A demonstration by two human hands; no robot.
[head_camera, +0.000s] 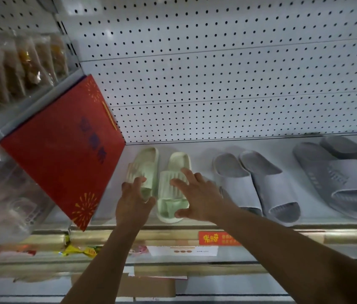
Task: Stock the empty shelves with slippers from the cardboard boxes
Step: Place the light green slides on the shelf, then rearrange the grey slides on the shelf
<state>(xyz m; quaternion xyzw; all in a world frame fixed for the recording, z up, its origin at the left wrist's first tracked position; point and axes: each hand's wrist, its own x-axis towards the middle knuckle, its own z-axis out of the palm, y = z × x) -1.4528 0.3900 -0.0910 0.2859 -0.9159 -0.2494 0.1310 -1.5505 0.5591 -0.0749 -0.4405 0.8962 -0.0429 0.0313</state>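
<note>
Hands spread on green slippers (162, 183), long axes front-to-back, toes toward shelf (201, 150) edge.

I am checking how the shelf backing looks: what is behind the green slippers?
Behind the green slippers stands a white pegboard wall full of small holes, with bare shelf between. The red box covers the wall's left part, so that stretch cannot be seen.

We see matt, ribbed pale green foam-like slippers (168, 187), a smooth red cardboard box (63, 150), and a perforated white metal back panel (217, 73).
</note>
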